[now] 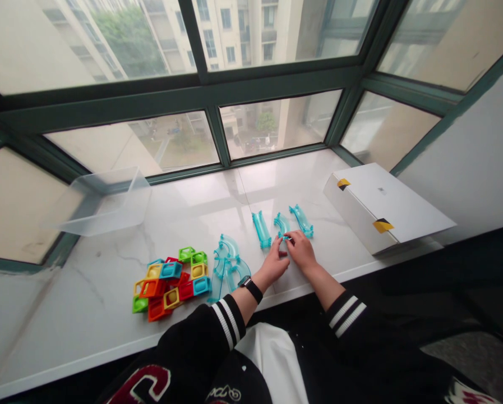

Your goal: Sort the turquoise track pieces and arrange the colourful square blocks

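Observation:
My left hand (pixel 275 261), with a dark watch on its wrist, is at the near end of a short curved translucent blue track piece (pixel 282 222). From the other side my right hand (pixel 300 250) has its fingertips closed on that same end. The left fingertips touch or nearly touch the piece, and its near end is partly hidden by the fingers. A straight blue track piece (pixel 261 229) lies just left of it. Another blue track piece (pixel 301 220) lies to the right, close to my right hand.
Several more blue track pieces (pixel 228 259) lie heaped left of my hands, beside a pile of colourful hollow blocks (pixel 171 285). A clear plastic bin (pixel 104 205) stands at the back left. At the right sits a white box (pixel 386 207). Windows border the marble-look sill (pixel 108 269).

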`<action>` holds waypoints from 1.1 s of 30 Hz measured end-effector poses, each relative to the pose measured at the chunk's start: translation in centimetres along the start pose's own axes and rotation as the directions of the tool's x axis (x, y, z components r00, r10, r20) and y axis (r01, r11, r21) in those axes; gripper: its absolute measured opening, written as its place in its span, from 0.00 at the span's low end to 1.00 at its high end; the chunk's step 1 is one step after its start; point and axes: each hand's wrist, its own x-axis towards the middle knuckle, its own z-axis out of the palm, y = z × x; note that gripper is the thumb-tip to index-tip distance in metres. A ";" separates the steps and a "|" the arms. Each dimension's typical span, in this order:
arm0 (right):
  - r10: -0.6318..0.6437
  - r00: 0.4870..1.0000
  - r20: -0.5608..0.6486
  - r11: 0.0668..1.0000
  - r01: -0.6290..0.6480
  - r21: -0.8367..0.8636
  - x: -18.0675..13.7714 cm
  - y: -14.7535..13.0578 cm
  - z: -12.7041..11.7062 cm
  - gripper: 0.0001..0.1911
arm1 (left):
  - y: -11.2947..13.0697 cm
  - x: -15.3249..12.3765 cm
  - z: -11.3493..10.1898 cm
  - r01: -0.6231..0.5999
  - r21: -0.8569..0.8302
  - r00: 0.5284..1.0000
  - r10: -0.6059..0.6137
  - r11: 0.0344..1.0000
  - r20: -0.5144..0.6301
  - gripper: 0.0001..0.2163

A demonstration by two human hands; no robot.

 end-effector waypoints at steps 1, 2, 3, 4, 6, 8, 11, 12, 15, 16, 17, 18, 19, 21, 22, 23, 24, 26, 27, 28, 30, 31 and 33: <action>-0.002 1.000 0.000 1.000 0.002 -0.002 0.0 0.0 0.0 0.14 | 0.0 0.0 0.0 0.002 0.000 1.000 -0.002 1.000 -0.001 0.47; -0.004 1.000 0.001 1.000 0.004 -0.003 0.1 0.1 0.0 0.14 | 0.0 0.0 0.0 0.003 0.001 1.000 -0.003 1.000 -0.001 0.47; -0.007 1.000 0.002 1.000 0.007 -0.004 0.1 0.1 0.0 0.14 | 0.0 0.0 0.0 0.002 0.003 1.000 -0.002 1.000 0.001 0.47; -0.010 1.000 0.001 1.000 0.010 -0.005 0.1 0.1 0.0 0.14 | 0.0 0.0 0.0 0.001 0.004 1.000 -0.001 1.000 0.002 0.47; -0.016 1.000 0.001 1.000 0.016 -0.006 0.1 0.2 0.0 0.15 | 0.0 0.0 -0.1 0.000 0.009 1.000 0.000 1.000 0.003 0.45; -0.017 1.000 0.000 1.000 0.017 -0.007 0.0 0.2 0.1 0.16 | 0.0 0.0 -0.1 0.009 0.017 1.000 -0.009 1.000 0.005 0.43; -0.009 1.000 0.002 1.000 0.009 -0.007 -0.1 0.3 0.1 0.17 | 0.1 -0.1 -0.3 0.031 0.030 0.999 -0.032 0.999 0.012 0.41; -0.007 1.000 0.003 1.000 0.007 -0.007 -0.1 0.3 0.1 0.17 | 0.1 -0.1 -0.3 0.034 0.033 0.999 -0.035 0.999 0.014 0.40; -0.002 1.000 0.003 1.000 0.002 -0.004 -0.2 0.2 0.0 0.17 | 0.2 -0.3 -0.4 0.026 0.036 0.999 -0.027 0.999 0.024 0.39; 0.000 1.000 0.001 1.000 0.000 -0.002 -0.2 0.1 0.0 0.17 | 0.2 -0.3 -0.4 0.022 0.036 0.999 -0.022 0.999 0.026 0.38; 0.002 1.000 -0.001 1.000 -0.002 -0.001 -0.2 0.1 0.0 0.17 | 0.2 -0.3 -0.4 0.018 0.035 0.999 -0.019 0.999 0.027 0.38; 0.003 1.000 -0.004 1.000 -0.003 -0.002 -0.2 0.1 0.0 0.17 | 0.1 -0.3 -0.4 0.017 0.035 0.999 -0.018 0.999 0.028 0.37; 0.002 1.000 -0.007 1.000 -0.003 -0.004 -0.2 0.0 0.0 0.17 | 0.1 -0.4 -0.4 0.016 0.035 0.999 -0.017 0.999 0.029 0.37; 0.002 1.000 -0.007 1.000 -0.002 -0.011 -0.1 0.1 0.0 0.17 | 0.0 -0.4 -0.4 0.014 0.037 0.999 -0.015 0.999 0.030 0.36; 0.002 1.000 -0.005 1.000 -0.002 -0.015 -0.1 0.1 0.0 0.17 | 0.0 -0.4 -0.5 0.014 0.041 0.999 -0.015 0.999 0.033 0.36; 0.004 1.000 -0.004 1.000 -0.004 -0.019 -0.1 0.1 0.1 0.17 | 0.0 -0.4 -0.5 0.014 0.046 0.999 -0.015 0.999 0.036 0.35; 0.006 1.000 -0.003 1.000 -0.006 -0.022 -0.1 0.2 0.1 0.17 | 0.0 -0.4 -0.5 0.014 0.053 0.999 -0.016 0.998 0.038 0.35; 0.005 1.000 -0.003 1.000 -0.005 -0.029 -0.1 0.3 0.2 0.17 | 0.0 -0.4 -0.5 0.016 0.068 0.999 -0.019 0.998 0.040 0.35; 0.004 1.000 -0.004 1.000 -0.004 -0.031 -0.1 0.3 0.2 0.17 | 0.0 -0.3 -0.5 0.017 0.075 0.999 -0.020 0.997 0.042 0.35; 0.003 1.000 -0.005 0.999 -0.003 -0.033 -0.2 0.3 0.2 0.17 | 0.1 -0.3 -0.5 0.018 0.083 0.999 -0.021 0.996 0.043 0.35; 0.007 1.000 -0.004 0.999 -0.007 -0.034 -0.2 0.3 0.2 0.17 | 0.1 -0.3 -0.5 0.019 0.099 0.999 -0.024 0.995 0.046 0.34; 0.011 1.000 -0.003 0.999 -0.011 -0.032 -0.2 0.3 0.1 0.17 | 0.2 -0.3 -0.5 0.020 0.104 0.999 -0.025 0.994 0.047 0.34; 0.020 1.000 0.001 0.999 -0.020 -0.031 -0.2 0.1 0.0 0.17 | 0.4 -0.3 -0.6 0.023 0.108 0.998 -0.029 0.994 0.048 0.34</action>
